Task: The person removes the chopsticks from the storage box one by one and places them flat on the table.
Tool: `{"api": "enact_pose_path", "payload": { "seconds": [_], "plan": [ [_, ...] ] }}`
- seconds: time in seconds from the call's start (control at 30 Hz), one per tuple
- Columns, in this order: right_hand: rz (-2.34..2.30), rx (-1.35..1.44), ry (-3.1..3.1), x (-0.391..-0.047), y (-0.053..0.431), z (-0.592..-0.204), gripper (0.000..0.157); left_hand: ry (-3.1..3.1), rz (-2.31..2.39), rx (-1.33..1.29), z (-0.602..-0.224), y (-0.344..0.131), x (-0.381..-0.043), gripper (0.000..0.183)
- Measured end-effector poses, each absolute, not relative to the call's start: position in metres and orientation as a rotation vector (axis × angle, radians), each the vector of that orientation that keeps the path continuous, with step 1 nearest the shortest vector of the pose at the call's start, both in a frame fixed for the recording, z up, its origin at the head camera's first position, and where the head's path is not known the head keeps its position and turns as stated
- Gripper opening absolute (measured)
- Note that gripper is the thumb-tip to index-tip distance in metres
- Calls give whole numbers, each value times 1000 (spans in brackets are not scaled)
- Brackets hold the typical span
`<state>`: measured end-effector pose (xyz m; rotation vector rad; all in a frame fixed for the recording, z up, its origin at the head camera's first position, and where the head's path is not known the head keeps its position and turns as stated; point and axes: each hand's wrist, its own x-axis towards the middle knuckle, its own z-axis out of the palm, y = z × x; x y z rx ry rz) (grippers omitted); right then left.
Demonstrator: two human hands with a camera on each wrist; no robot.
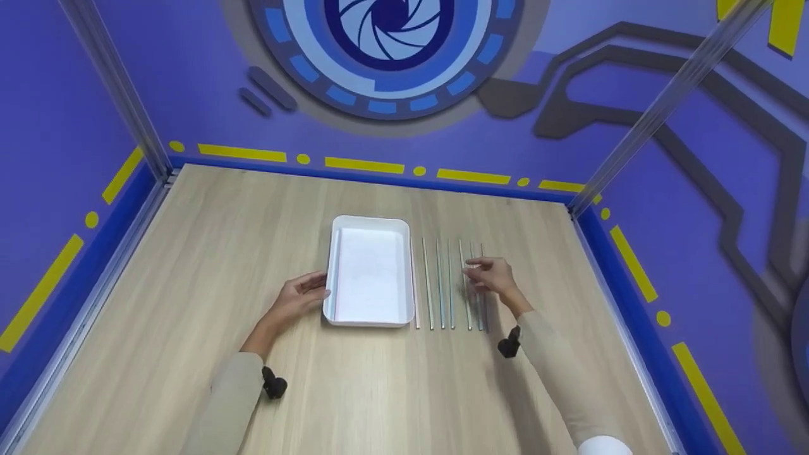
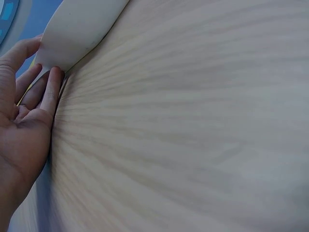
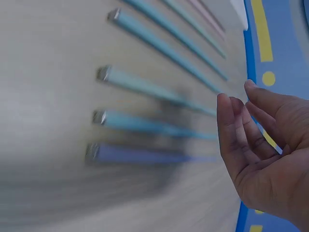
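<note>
A white rectangular tray (image 1: 370, 322) lies on the table, with a thin pinkish stick (image 1: 338, 272) along its inner left side. My left hand (image 1: 300, 297) is at the tray's left side; in the left wrist view its extended fingertips touch the white wall. Several slim chopsticks (image 1: 442, 284) lie in a row right of the tray, in pink, green, blue and purple. Their square metal ends (image 3: 107, 73) point toward me. My right hand (image 1: 493, 275) hovers over the rightmost chopsticks, fingers loosely bent and nothing between thumb and fingertips. Its shadow falls across them.
The wood-grain table (image 1: 227, 240) meets a blue-purple printed wall (image 1: 366, 145) at the back, with more panels at both sides. Metal corner posts (image 1: 670, 95) rise at the back corners. A small black camera (image 1: 273, 383) sits on each wrist.
</note>
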<state>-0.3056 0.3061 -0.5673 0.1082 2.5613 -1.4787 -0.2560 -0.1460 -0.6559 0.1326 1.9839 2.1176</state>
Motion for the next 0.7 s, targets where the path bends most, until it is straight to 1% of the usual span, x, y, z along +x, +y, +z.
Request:
{"api": "enact_pose_path", "payload": {
  "seconds": [0.23,0.47,0.7],
  "plan": [
    [-1509,-22,2509,-315,262,-555,34,1966,2139,142,-657,-146,-257,61],
    [-1518,-62,2466,-326,217,-550,30,1955,2139,124,-657,-147,-257,60],
    [-1480,-158,2412,-332,175,-550,33,1969,2136,117,-656,-146,-256,60]
  ]
}}
